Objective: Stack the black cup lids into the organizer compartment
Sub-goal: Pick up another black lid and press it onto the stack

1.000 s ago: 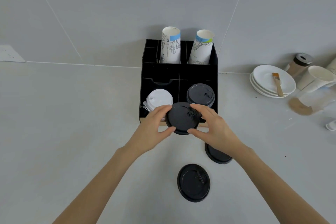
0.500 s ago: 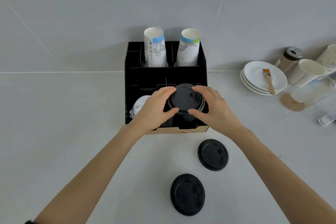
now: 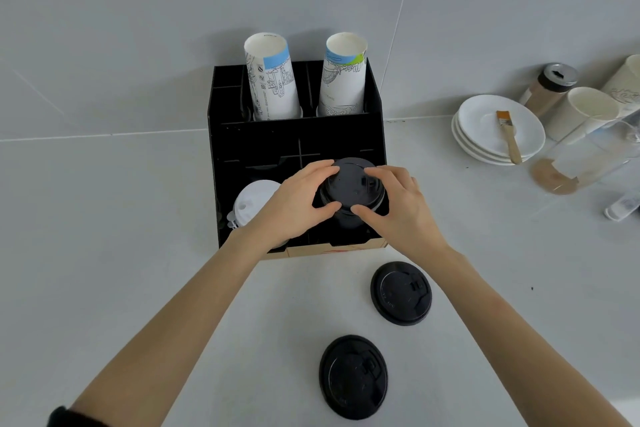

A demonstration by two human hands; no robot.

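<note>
Both forearms reach forward from the bottom corners of the view and meet over the front right compartment of the black organizer. The left hand and the right hand cup a black lid from either side, palms turned inward and wrists slightly raised. On each hand the fingers curl over the lid's far edge while the thumb presses against its near edge, so the lid is pinched between both hands at once. It lies flat, top side up, over the stack of black lids that fills that compartment (whether it already rests on the stack or is just above it cannot be told, since the hands hide the rim).

In the front left compartment, partly covered by the left wrist, sits a stack of white lids. Two printed paper cups, one with a blue band and one with a green and blue band, stand in the organizer's rear slots.

Two more black lids lie flat on the grey counter in front of the organizer: one beside the right forearm, the other nearer the camera, between the two forearms.
</note>
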